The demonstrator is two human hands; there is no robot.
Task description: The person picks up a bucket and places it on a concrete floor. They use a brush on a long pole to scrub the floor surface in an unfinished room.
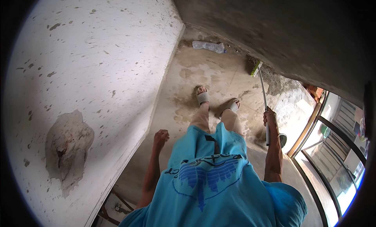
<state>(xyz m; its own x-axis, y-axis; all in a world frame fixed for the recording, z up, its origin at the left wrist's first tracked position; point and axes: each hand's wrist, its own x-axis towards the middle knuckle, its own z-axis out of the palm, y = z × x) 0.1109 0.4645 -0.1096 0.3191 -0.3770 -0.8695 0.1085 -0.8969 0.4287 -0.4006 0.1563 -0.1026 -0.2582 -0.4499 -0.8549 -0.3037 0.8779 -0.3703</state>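
My right hand (270, 119) grips the grey handle of a long-handled floor brush (263, 89). Its narrow head, with green and white bristles (256, 69), is at the floor beside the base of the dark wall. The handle's end sticks out below my fist, alongside my forearm. On the other side, my left hand (161, 136) hangs near the white wall with its fingers curled in and nothing visible in them. A crumpled clear plastic bottle (208, 46) with a blue cap lies on the floor near the far corner.
The stained concrete floor (211, 71) carries dirt along the dark wall (273, 30). A spattered white wall (117, 65) with a broken patch (69, 150) rises at left. A round dark container (283, 140) is partly behind my right forearm. Glazed window frames (329, 159) and bricks (315, 92) stand at right.
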